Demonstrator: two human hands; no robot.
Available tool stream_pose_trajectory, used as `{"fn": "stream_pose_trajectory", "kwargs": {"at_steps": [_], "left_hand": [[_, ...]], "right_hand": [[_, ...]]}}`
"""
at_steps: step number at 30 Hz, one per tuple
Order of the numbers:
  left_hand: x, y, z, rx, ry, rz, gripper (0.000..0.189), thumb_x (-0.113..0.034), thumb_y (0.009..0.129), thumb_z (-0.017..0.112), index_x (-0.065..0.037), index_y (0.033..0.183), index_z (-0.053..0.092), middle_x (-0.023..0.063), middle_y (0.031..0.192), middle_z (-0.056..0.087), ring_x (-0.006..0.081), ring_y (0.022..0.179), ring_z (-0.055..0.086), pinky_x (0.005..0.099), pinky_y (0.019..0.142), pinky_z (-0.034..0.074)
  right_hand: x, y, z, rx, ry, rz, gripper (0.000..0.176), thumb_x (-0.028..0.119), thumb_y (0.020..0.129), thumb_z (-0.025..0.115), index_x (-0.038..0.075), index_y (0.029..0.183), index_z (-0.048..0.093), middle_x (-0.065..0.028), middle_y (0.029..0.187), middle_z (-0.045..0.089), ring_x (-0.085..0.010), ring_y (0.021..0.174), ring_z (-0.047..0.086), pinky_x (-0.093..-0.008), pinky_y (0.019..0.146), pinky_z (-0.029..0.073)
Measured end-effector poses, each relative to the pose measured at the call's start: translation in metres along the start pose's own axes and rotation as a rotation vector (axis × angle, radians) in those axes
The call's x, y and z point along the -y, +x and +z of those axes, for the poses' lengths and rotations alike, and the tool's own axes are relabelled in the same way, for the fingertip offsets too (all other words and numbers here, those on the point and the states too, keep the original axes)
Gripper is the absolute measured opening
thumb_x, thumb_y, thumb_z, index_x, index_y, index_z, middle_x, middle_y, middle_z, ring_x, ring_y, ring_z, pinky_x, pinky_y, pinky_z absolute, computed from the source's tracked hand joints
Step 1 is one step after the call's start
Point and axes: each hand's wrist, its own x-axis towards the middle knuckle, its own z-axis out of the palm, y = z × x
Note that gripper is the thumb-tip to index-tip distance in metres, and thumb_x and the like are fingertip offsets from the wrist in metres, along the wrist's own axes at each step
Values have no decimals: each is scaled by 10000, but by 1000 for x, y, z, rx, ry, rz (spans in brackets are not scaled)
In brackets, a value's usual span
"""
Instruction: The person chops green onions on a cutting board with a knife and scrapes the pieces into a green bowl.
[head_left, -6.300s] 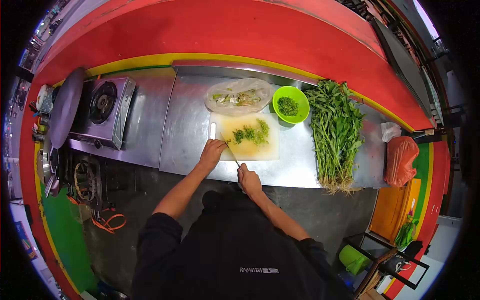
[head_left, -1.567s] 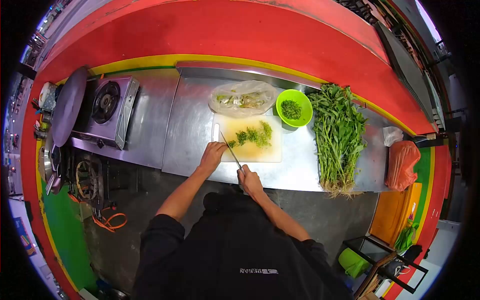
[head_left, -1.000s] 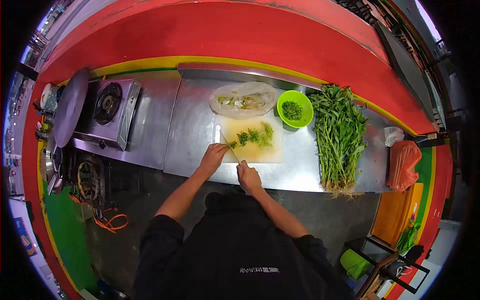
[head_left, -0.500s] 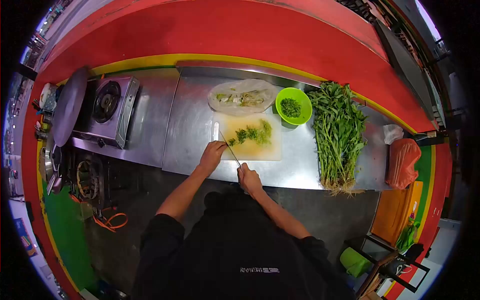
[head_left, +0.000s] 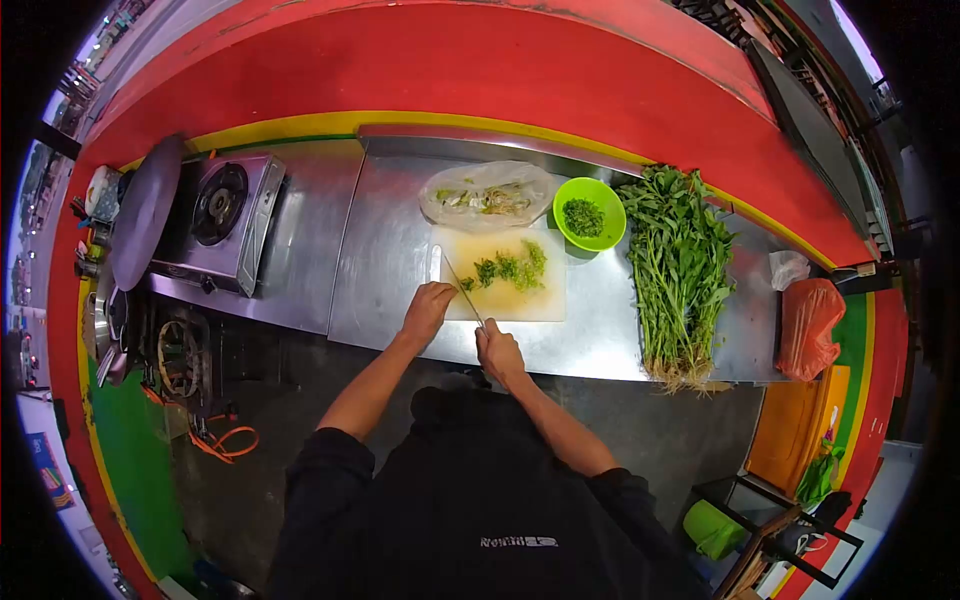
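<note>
My right hand [head_left: 499, 353] is closed round the handle of a knife [head_left: 463, 287], at the front edge of the cutting board [head_left: 545, 308]. The blade slants up and left across the board's left side. My left hand [head_left: 428, 309] rests at the board's left front corner, fingers bent together close to the blade; whatever they hold is hidden. Chopped green herbs [head_left: 508, 267] lie in a loose row right of the blade, darker near it and paler farther right. Behind them, a lime-green bowl [head_left: 615, 216] contains more chopped greens.
A clear plastic bag [head_left: 440, 201] with trimmings lies behind the board. To the right is a large bunch of leafy greens with roots [head_left: 680, 270], then a red plastic bag [head_left: 808, 330]. A gas stove [head_left: 255, 230] stands left on the steel counter [head_left: 385, 240].
The whole view has shifted slightly. My hands and the knife keep nearly the same place on the board, and the chopped herbs look unchanged.
</note>
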Motion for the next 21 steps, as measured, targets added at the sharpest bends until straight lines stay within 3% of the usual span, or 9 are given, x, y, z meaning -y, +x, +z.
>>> {"fn": "stream_pose_trajectory", "kwargs": {"at_steps": [21], "left_hand": [[9, 2, -2, -6, 13, 93, 237, -7, 831, 614, 3, 1041, 722, 120, 1082, 726, 288, 1031, 667, 394, 948, 496]], "right_hand": [[-7, 1, 5, 5, -84, -35, 256, 320, 1026, 510, 69, 1073, 494, -321, 706, 635, -549, 689, 628, -643, 637, 492]]}}
